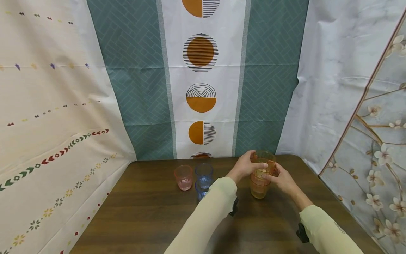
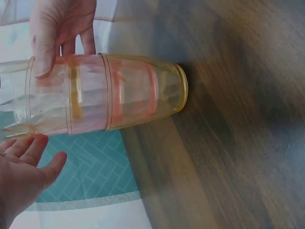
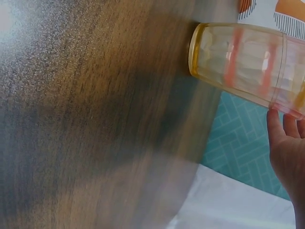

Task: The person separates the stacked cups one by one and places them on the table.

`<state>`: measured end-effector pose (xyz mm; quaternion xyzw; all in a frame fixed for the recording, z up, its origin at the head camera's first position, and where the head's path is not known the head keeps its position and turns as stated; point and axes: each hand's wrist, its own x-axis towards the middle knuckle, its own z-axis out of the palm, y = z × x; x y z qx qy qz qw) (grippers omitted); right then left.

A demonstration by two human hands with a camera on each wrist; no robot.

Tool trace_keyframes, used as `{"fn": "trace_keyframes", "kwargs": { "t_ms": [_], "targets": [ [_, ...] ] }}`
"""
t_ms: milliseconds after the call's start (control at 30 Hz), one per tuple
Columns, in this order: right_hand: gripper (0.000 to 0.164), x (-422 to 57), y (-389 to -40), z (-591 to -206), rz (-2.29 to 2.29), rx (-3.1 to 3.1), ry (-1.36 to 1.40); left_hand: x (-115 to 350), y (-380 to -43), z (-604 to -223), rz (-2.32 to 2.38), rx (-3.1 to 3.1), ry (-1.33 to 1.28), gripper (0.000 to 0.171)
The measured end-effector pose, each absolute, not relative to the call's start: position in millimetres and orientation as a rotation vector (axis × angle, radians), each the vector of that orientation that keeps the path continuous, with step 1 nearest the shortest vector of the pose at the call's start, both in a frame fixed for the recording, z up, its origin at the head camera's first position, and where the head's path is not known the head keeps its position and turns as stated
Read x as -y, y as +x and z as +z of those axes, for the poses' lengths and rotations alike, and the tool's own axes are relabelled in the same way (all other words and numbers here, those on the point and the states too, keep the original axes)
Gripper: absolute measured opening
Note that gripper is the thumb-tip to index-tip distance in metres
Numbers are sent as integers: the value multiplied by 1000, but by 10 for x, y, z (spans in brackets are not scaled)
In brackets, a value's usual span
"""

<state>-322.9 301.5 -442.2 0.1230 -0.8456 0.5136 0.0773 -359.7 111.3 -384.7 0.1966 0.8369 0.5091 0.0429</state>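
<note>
A tall stack of clear yellow and pink cups [image 1: 259, 189] stands upright at the back right of the table, one cup inside another. My left hand [image 1: 246, 165] holds the upper part of the stack, its thumb across the front of the top yellow cup [image 1: 264, 156]. Lower down, on the right side, my right hand [image 1: 283, 179] grips the stack with its thumb in front and fingers behind. In the left wrist view the lowest yellow cup [image 2: 171, 90] meets the wooden table. The right wrist view shows my right fingertips [image 3: 273, 121] against the stack's side.
A pink cup [image 1: 184, 178] stands left of a blue cup [image 1: 204, 171]. Another blue cup [image 1: 200, 192], nearer me, is partly hidden by my left sleeve. The brown wooden table [image 1: 142, 211] is bordered by patterned cloths, with a green and white one [image 1: 136, 106] behind it.
</note>
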Motion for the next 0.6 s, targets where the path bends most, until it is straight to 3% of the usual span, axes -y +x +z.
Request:
{"fn": "trace_keyframes", "kwargs": {
  "t_ms": [600],
  "targets": [
    [79, -3006, -3227, -4426, 1558, 2530, 359, -1144, -3526, -3611, 1657, -2534, 668, 82]
  ]
}}
